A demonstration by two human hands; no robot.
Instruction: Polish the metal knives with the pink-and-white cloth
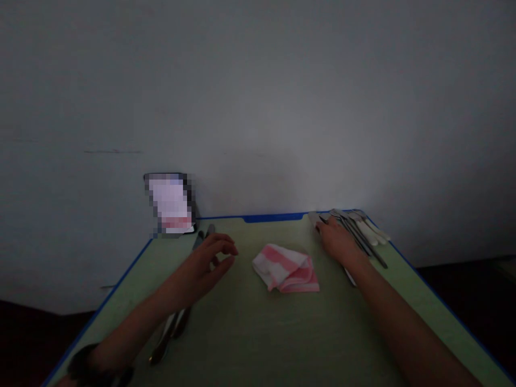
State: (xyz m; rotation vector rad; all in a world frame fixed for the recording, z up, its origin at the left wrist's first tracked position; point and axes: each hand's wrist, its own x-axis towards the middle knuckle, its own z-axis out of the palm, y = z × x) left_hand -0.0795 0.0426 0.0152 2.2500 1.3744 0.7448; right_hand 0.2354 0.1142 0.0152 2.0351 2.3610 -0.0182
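Observation:
My left hand (209,263) hovers over the left side of the green table (250,333), fingers loosely curled and apart, holding nothing; a few pieces of cutlery (173,328) lie under its forearm. My right hand (336,239) reaches to the back right and rests on a pile of knives and other cutlery (363,228), fingertips touching one piece. Whether it grips that piece I cannot make out. A folded pink and white cloth (287,267) lies between the hands.
A small blurred-out upright card or screen (171,205) stands at the table's back left corner. A plain grey wall (258,107) rises right behind the table. The table has a blue rim (274,217). The scene is dim.

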